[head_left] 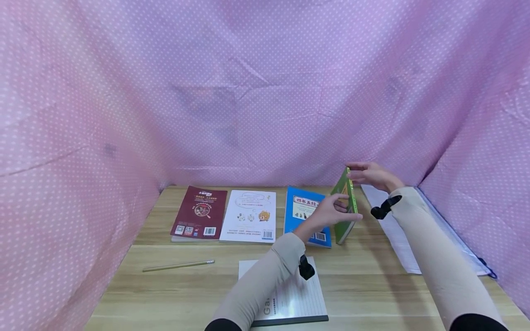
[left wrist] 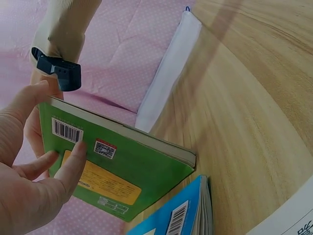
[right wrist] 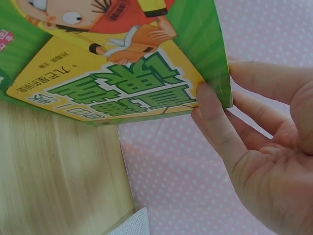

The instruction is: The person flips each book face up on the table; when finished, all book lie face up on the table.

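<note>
A green book stands on its lower edge on the wooden table, leaning to the left over a blue book. My left hand holds it by the back cover, fingers beside the barcode and thumb over the edge. My right hand pinches the top corner, thumb on the cartoon front cover and fingers behind it. The blue book lies flat just under the green one.
A maroon book and a white book lie flat left of the blue one. A pencil and a lined notebook lie nearer me. White sheets lie at the right. Pink dotted cloth walls the table on three sides.
</note>
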Action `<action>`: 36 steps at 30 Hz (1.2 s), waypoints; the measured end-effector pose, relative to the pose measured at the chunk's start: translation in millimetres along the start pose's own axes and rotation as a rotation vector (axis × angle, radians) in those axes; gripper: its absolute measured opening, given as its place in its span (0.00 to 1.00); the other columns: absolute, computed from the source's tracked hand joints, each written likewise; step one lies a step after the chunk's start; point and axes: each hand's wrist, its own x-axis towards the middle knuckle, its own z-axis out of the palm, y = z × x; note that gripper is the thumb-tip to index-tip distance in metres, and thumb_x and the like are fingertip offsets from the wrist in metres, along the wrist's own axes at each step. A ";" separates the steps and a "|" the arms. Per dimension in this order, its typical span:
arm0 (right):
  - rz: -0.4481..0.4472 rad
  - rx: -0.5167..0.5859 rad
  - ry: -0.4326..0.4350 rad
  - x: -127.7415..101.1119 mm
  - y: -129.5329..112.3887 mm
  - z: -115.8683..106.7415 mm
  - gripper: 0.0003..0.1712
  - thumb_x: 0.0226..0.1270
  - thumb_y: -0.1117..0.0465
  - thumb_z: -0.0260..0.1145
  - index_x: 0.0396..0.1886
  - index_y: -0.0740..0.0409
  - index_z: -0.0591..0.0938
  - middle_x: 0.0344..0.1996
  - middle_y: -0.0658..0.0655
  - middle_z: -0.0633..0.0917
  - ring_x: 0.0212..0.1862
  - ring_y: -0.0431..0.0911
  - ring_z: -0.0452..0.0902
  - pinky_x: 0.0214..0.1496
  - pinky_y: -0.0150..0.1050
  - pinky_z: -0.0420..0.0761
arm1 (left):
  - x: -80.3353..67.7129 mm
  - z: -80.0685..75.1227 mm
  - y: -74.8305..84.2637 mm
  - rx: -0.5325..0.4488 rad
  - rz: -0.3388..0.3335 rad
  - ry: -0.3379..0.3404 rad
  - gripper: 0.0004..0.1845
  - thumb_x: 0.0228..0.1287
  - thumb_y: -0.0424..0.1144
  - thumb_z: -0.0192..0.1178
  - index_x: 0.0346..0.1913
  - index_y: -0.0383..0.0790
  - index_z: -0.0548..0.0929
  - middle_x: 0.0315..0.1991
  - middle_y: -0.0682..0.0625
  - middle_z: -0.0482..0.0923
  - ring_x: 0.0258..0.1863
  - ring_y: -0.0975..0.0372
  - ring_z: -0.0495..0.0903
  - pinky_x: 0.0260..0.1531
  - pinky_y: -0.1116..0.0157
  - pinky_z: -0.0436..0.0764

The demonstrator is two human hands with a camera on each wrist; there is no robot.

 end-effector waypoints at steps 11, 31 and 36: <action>-0.061 0.068 -0.024 0.6 6.9 7.1 0.45 0.78 0.58 0.61 0.83 0.62 0.48 0.81 0.68 0.50 0.78 0.66 0.55 0.74 0.56 0.69 | -4.8 -6.1 3.4 -0.034 -0.018 -0.008 0.35 0.59 0.48 0.74 0.70 0.50 0.75 0.56 0.50 0.80 0.48 0.68 0.81 0.49 0.65 0.83; -0.087 0.191 -0.095 5.8 40.7 20.6 0.43 0.73 0.79 0.48 0.83 0.63 0.43 0.80 0.71 0.50 0.79 0.67 0.49 0.76 0.55 0.65 | -5.5 -17.6 -6.1 -0.207 -0.030 -0.049 0.36 0.61 0.42 0.73 0.71 0.50 0.72 0.50 0.53 0.78 0.46 0.64 0.80 0.57 0.51 0.83; -0.085 0.173 -0.079 6.4 49.3 21.1 0.44 0.74 0.76 0.53 0.83 0.61 0.45 0.80 0.71 0.51 0.78 0.67 0.51 0.75 0.56 0.67 | -4.4 -16.1 -9.3 -0.232 -0.026 -0.029 0.35 0.62 0.39 0.71 0.72 0.47 0.71 0.51 0.52 0.79 0.45 0.64 0.81 0.57 0.51 0.83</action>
